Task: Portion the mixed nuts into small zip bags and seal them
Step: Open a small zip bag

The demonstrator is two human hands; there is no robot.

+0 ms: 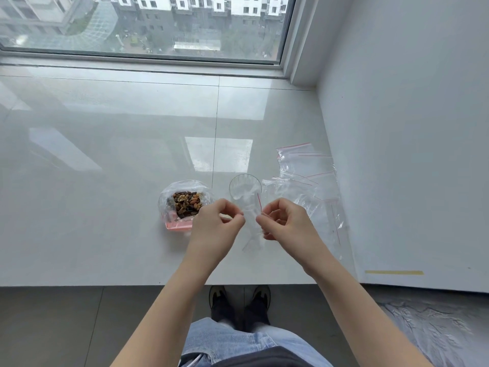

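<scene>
A small clear zip bag (251, 223) with a red seal line hangs between my hands above the white sill. My left hand (215, 225) pinches its left edge and my right hand (284, 223) pinches its right edge. It holds no nuts. To the left, the mixed nuts (187, 203) lie in an open clear bag (185, 190) set in a pink container (178, 224). A clear plastic cup (244, 186) stands just behind the held bag.
Several empty zip bags (308, 178) with red seals lie spread at the right, close to the white wall (410, 154). The glossy sill (105, 154) runs back to the window. Its front edge drops to the floor, where my feet (239, 303) stand.
</scene>
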